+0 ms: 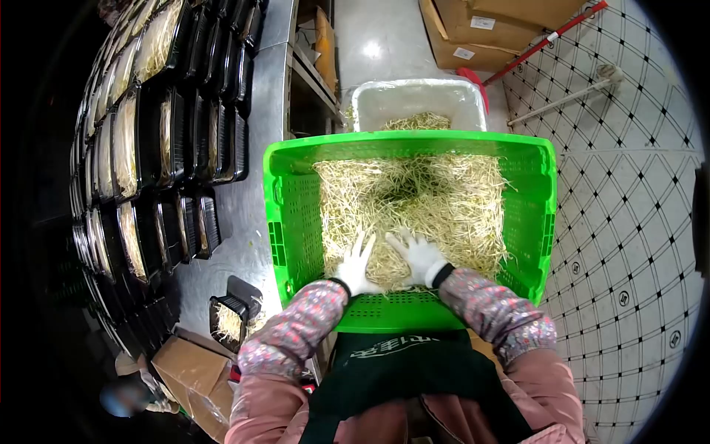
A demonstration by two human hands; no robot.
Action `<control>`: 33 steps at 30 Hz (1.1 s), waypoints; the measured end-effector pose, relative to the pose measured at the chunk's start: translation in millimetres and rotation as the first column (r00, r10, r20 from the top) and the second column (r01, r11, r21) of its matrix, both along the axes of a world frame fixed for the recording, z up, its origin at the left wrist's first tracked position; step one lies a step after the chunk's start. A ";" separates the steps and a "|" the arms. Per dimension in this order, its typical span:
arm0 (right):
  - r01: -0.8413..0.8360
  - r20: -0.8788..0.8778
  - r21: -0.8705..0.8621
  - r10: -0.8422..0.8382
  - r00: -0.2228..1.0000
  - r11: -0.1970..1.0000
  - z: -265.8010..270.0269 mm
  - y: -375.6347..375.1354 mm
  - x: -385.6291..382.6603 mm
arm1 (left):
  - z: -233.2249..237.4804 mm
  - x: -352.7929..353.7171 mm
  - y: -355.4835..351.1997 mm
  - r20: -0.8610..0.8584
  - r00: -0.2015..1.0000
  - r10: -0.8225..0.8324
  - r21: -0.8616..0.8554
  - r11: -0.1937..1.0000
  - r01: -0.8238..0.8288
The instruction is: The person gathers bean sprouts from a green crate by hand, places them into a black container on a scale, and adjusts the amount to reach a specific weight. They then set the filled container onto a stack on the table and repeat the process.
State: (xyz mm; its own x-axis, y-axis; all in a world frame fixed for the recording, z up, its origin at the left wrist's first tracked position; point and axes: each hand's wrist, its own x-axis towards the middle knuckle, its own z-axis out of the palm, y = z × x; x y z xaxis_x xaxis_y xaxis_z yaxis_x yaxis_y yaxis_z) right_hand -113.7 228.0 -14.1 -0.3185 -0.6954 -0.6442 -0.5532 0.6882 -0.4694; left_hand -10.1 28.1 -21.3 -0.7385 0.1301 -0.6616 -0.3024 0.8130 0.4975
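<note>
Sprouts [436, 211] are covering the bottom of the green crate [409, 138] in front of you, a darker patch showing toward the far side. Your gloved left hand [356, 266] and right hand [419, 259] are resting at the near edge of the heap, side by side but apart, with fingers spread and seemingly gripping nothing. You appear to be working the sprouts by hand; whether you are spreading or gathering them, I cannot tell. Picking any up would be calling for curled fingers beneath the loose strands, both hands drawing together. Stacked black trays [178, 137] are standing left on the steel table [259, 96], a smaller tray [235, 302] is holding sprouts nearer you, and a white tub [414, 96] is sitting beyond the crate.
</note>
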 end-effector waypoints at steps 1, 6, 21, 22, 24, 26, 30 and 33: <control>-0.007 0.044 0.054 0.004 0.999 0.998 -0.6 -7.2 -1.8 | -3.1 -6.8 5.7 0.046 0.999 0.007 -0.050 0.999 -0.005; 0.384 0.157 -0.094 -0.368 0.917 0.918 38.3 28.4 -33.4 | 50.2 -11.0 -4.1 -0.036 0.948 0.316 0.198 0.932 -0.303; 0.891 0.599 -0.194 -0.670 0.438 0.409 8.5 60.1 15.0 | -6.9 37.7 -22.5 -0.200 0.753 0.627 0.424 0.748 -0.511; 0.806 0.289 -0.234 -0.752 0.592 0.544 6.1 58.4 21.2 | -2.6 35.3 -20.5 -0.263 0.744 0.614 0.433 0.764 -0.478; 0.886 0.602 -0.171 -0.666 0.441 0.432 36.3 56.1 27.7 | 26.2 34.6 -18.0 -0.068 0.777 0.626 0.443 0.717 -0.538; 0.734 0.329 -0.303 -0.656 0.679 0.608 -8.0 66.8 44.4 | -14.3 50.3 -33.2 -0.025 0.825 0.564 0.403 0.761 -0.508; 0.757 0.235 -0.285 -0.723 0.650 0.588 -18.5 88.1 40.1 | -32.9 64.3 -44.1 0.127 0.787 0.604 0.348 0.716 -0.605; 0.659 -0.078 -0.273 -0.699 0.711 0.701 -39.4 81.3 40.4 | -67.6 54.0 -39.5 0.251 0.628 0.736 0.144 0.613 -0.777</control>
